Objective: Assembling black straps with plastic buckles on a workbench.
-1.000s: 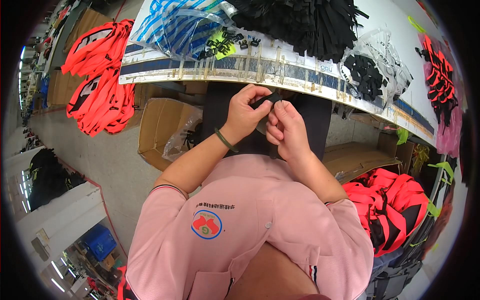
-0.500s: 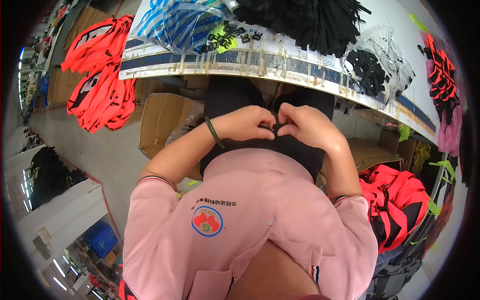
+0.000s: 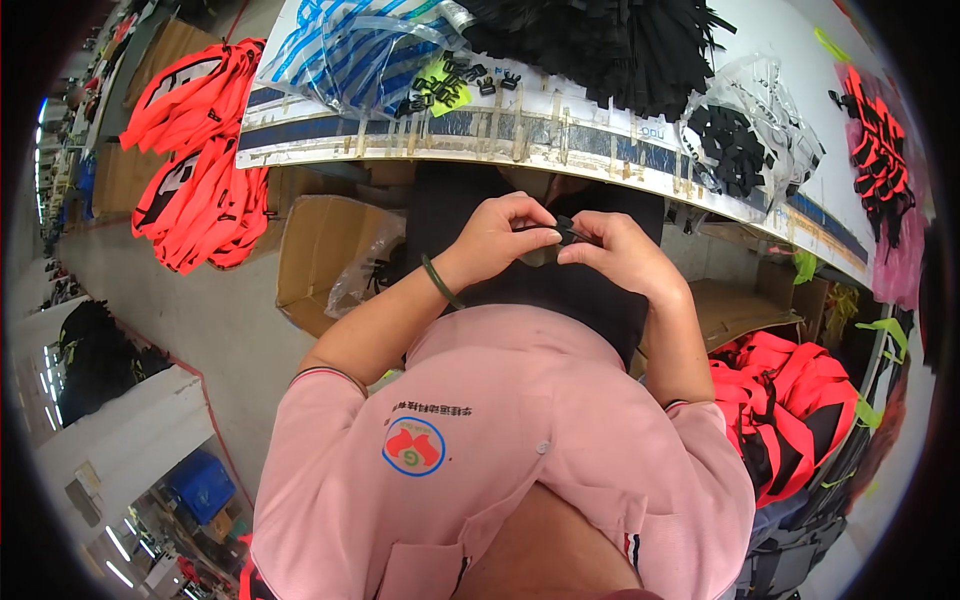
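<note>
Just below the table's (image 3: 360, 142) near edge, about midway along it, a small black piece (image 3: 565, 229) is held between the two hands. Its visible part is set at the fingertips, to the right of the left hand (image 3: 505, 238) and to the left of the right hand (image 3: 615, 250); neither hand is clearly nearer. Its long axis appears to be laid roughly along the table edge, dipping slightly to the right. By the left hand, thumb and forefinger are brought nearly together, with the piece pinched between them. By the right, its other end is gripped between thumb and forefinger, with only a narrow gap left; the remaining fingers are mostly hidden. Loose black buckles (image 3: 487, 87) are scattered on the table.
</note>
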`<state>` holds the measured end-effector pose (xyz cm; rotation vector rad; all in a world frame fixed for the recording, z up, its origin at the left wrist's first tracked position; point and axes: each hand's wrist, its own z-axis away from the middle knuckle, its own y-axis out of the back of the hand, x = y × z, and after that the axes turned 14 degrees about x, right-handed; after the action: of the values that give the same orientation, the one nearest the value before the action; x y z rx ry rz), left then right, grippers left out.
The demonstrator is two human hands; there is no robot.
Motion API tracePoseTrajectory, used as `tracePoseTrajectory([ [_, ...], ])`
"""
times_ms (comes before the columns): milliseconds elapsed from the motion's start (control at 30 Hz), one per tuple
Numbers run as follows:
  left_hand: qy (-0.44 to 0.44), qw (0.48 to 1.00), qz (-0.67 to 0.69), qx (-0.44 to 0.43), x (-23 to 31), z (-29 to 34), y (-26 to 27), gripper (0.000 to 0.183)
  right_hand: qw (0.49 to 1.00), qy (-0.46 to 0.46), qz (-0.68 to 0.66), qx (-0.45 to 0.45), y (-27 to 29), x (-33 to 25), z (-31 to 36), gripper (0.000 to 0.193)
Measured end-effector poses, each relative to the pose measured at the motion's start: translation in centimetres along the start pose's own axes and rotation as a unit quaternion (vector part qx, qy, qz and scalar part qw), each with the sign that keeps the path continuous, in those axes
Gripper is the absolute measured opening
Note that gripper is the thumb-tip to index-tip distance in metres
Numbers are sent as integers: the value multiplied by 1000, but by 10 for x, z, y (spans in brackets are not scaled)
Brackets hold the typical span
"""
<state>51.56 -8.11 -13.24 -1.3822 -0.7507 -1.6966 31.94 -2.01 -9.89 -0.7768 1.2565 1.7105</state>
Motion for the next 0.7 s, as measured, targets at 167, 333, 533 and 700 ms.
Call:
tracePoseTrajectory([
  [167,64,993,61,73,5,-4,11,11,999,-27,28,26,12,15,3,26],
  [333,73,995,69,26,1,-2,5,12,966,-47,-230,110,-23,1,-4,12],
  [533,106,975,195,-20,14,-3,8,21,967,37,-229,103,-30,1,-5,9],
  [700,103,978,168,-69,14,-5,18,19,964,41,-214,151,-30,0,-2,10],
])
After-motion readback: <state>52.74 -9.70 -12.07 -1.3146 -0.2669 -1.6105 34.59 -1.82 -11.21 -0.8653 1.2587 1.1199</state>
